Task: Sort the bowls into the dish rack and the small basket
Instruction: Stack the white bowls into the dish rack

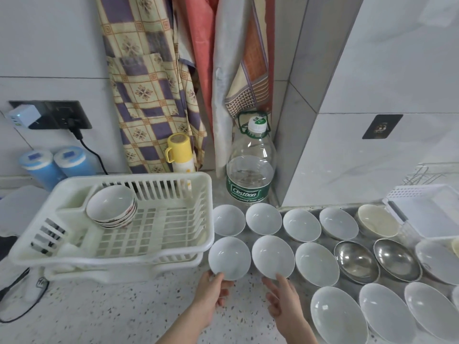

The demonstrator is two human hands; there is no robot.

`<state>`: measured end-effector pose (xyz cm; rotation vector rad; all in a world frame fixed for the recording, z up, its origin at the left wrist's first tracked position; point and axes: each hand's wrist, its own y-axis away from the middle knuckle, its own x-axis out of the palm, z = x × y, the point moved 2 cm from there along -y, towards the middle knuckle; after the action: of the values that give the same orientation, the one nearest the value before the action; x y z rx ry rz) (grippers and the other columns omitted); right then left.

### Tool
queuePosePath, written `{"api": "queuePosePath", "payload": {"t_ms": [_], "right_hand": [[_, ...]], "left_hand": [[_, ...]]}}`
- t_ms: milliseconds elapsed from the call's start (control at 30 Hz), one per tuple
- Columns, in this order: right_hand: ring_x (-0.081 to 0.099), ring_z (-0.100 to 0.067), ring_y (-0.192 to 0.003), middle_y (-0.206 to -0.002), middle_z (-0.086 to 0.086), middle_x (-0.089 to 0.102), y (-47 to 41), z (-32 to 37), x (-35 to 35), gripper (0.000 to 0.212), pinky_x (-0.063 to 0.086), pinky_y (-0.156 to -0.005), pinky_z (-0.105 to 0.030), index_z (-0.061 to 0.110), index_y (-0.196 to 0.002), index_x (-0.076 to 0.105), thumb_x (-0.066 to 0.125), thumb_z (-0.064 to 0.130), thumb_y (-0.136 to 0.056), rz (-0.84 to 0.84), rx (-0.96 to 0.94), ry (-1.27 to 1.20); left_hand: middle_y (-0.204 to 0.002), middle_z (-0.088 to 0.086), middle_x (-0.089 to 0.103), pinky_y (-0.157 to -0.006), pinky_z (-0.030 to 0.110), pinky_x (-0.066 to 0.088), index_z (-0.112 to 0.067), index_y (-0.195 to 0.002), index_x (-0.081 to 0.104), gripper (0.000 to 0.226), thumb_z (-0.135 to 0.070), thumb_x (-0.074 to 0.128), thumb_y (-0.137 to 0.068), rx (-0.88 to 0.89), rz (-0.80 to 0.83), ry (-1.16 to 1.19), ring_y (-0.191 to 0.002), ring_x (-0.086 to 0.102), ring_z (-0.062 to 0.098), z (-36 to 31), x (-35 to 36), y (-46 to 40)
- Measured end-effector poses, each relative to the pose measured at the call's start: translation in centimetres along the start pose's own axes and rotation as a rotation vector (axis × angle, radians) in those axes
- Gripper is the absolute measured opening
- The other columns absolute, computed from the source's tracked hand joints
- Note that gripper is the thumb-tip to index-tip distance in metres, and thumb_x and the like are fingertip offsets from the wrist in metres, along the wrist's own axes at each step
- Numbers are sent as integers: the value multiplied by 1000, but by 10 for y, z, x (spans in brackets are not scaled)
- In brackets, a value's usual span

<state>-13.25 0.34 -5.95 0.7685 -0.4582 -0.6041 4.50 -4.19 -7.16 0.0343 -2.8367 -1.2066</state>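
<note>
Several white bowls stand in rows on the counter to the right of a white dish rack [198,244]. A stack of patterned bowls [111,207] lies in the rack's back left part. My left hand [211,291] grips the near rim of a white bowl [229,258] beside the rack. My right hand [283,299] touches the near rim of the neighbouring white bowl [273,256] with straight fingers. Two steel bowls [356,260] sit further right. A small white basket [427,212] stands at the far right.
A large water bottle [250,170] stands behind the bowls by the wall corner. A yellow-capped flask [180,155] and two blue canisters [42,167] sit behind the rack. A cable [15,316] runs along the counter's left side. Aprons hang on the wall.
</note>
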Motion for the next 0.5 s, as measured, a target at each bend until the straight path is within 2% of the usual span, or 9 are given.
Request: {"api": "queuePosePath", "payload": {"t_ms": [100, 200, 300, 367, 500], "right_hand": [[42, -15, -47, -98, -12, 74, 0, 5, 0, 12, 21, -33, -16, 13, -104, 60, 53, 19, -96, -21, -28, 57], [38, -16, -49, -92, -18, 73, -3, 10, 1, 9, 21, -31, -16, 5, -94, 59, 51, 9, -93, -67, -55, 113], [30, -10, -35, -82, -22, 71, -1, 11, 5, 11, 19, -30, -14, 2, -86, 57, 47, 2, -90, -119, -75, 136], [22, -7, -29, -77, -19, 72, 3, 8, 8, 12, 18, -30, -13, 5, -84, 56, 46, 1, -88, -140, -76, 121], [20, -8, -31, -71, -15, 74, 17, 0, 14, 10, 19, -31, -13, 6, -85, 57, 47, 5, -87, -165, -74, 109]], "left_hand": [[-81, 17, 77, -38, 21, 25, -8, -117, 53, 22, -8, 47, -95, 12, -27, -42, -38, 35, 9, 0, -3, 2], [-79, 18, 76, -38, 22, 22, -5, -113, 55, 20, -9, 45, -96, 11, -24, -105, -36, 29, 11, 3, -8, 6], [-75, 17, 76, -40, 21, 20, -10, -109, 58, 21, -9, 44, -93, 12, 8, -159, -38, 28, 12, 11, -16, 18], [-74, 15, 76, -39, 21, 21, -15, -107, 58, 22, -9, 43, -92, 28, 46, -204, -36, 29, 12, 14, -27, 27], [-73, 15, 76, -38, 21, 25, -18, -109, 57, 26, -9, 45, -88, 61, 126, -310, -34, 29, 10, 11, -60, 45]]}}
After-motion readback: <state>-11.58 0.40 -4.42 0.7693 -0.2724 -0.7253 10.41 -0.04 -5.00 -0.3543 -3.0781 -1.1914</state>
